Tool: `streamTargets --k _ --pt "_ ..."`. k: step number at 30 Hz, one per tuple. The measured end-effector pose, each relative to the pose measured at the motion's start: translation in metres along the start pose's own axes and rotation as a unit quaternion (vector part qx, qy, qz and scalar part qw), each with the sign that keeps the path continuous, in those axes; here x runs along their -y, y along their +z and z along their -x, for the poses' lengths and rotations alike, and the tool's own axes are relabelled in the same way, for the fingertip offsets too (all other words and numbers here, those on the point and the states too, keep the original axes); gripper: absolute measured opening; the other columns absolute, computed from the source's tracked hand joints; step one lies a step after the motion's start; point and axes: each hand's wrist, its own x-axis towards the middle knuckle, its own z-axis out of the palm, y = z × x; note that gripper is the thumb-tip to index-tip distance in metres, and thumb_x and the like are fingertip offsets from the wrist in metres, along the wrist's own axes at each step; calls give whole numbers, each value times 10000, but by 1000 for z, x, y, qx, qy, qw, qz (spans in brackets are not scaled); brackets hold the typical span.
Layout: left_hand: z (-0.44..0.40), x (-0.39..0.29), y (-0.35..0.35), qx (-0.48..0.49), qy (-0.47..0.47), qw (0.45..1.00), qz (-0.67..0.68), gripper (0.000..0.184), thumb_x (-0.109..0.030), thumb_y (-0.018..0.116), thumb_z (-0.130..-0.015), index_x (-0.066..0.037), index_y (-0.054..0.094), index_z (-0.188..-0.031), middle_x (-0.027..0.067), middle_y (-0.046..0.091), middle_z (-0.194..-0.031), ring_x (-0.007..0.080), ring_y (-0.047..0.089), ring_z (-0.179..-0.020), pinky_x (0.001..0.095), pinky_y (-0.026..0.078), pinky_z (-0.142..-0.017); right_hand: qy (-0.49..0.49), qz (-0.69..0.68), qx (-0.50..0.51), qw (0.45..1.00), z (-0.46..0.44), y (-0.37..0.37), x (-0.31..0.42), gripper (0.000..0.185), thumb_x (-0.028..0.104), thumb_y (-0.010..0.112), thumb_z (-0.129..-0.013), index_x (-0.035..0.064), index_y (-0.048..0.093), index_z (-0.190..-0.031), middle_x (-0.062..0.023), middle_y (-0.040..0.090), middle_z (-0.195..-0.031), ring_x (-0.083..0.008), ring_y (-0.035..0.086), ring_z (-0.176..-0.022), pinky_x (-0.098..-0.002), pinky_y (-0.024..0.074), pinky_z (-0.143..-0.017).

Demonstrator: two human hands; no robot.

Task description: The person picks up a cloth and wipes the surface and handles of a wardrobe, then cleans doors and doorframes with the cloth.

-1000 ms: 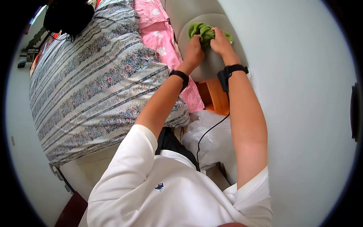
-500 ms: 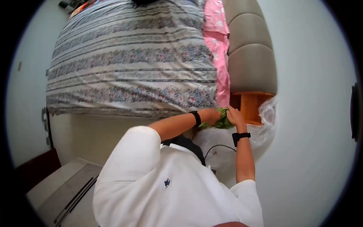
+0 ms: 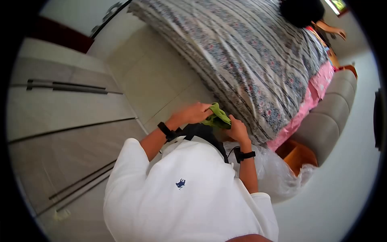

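A crumpled green cloth point(image 3: 218, 117) hangs between my two hands, in front of my waist. My left hand point(image 3: 196, 113) grips its left side, fingers closed and a little blurred. At the cloth's right edge, my right hand point(image 3: 237, 129) is closed on it. Both wrists wear black bands. The side of the bed, with its patterned bedspread point(image 3: 242, 60), lies just beyond the hands.
A grey padded headboard point(image 3: 322, 121) and an orange wooden shelf point(image 3: 297, 156) stand at right, beside clear plastic point(image 3: 274, 169). Cabinet fronts point(image 3: 64, 121) with dark handles are at left, pale floor tiles point(image 3: 153, 72) behind. Another person point(image 3: 302, 12) is across the bed.
My hands have brought the green cloth from the headboard back to my waist. The view has turned left, towards the floor and cabinet. Both hands still hold the cloth.
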Motion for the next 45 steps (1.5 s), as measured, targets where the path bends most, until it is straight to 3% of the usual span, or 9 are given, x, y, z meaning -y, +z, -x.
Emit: streamTargets --k 5,10,17,25,29,34,38,40,45 --pt "154 30 4 42 -138 989 -28 330 -334 559 -918 -15 641 -941 163 603 -777 277 570 -682 374 453 -641 -119 -94 31 988 -34 103 54 306 73 688 -748 39 555 -1022 -174 593 -925 -368 586 -897 -432 476 -739" --pt "234 75 27 -348 -52 922 164 334 -312 610 -924 22 607 -926 120 560 -834 248 516 -676 349 446 -665 -222 -65 122 965 -45 159 117 334 107 761 -741 23 570 -1001 -164 608 -891 -347 601 -842 -402 491 -715" --pt "312 106 0 -438 -84 871 209 351 -329 610 -933 21 594 -910 52 499 -670 140 443 -618 304 415 -599 -135 16 350 927 -88 162 196 365 243 781 -786 0 608 -996 -128 677 -846 -207 626 -739 -339 503 -694" --pt "400 210 -35 -697 -78 559 441 456 -418 461 -1005 0 642 -990 -46 549 -770 53 469 -770 216 403 -725 -210 -51 328 920 -127 194 404 324 255 709 -856 4 559 -996 -86 610 -778 -186 559 -701 -366 451 -621" --pt "423 258 -60 -762 -45 540 355 467 -400 429 -1017 6 590 -1182 55 606 -1073 122 531 -971 268 417 -873 -346 -37 232 908 -178 270 433 293 205 679 -864 6 526 -1014 -119 608 -789 -214 575 -710 -366 455 -619" --pt "445 266 -89 -805 -48 564 175 443 -346 444 -1013 7 538 -1264 201 373 -1446 343 387 -1325 391 346 -1051 -197 -74 274 939 -254 388 450 414 319 566 -925 51 472 -1226 -162 640 -1020 -268 624 -885 -384 496 -691" --pt "471 259 -93 -805 -53 572 149 403 -323 466 -1007 0 562 -1229 199 431 -1387 328 492 -1208 383 393 -1002 2 -124 418 900 -198 373 576 490 411 420 -974 86 437 -1340 -108 550 -1255 -265 581 -1080 -353 492 -826" --pt "482 259 -85 -739 -109 592 303 375 -304 474 -1006 15 580 -1172 195 485 -1307 304 567 -1045 387 435 -932 -11 -200 636 746 -193 378 614 569 472 307 -985 93 384 -1404 -112 490 -1342 -237 517 -1185 -407 434 -974" --pt "486 284 -46 -683 -203 599 365 384 -297 465 -1011 32 540 -1193 136 563 -1172 209 566 -986 341 447 -869 -213 -219 596 743 -152 413 682 476 356 291 -998 46 500 -1294 -138 590 -1201 -241 585 -1068 -359 436 -942"
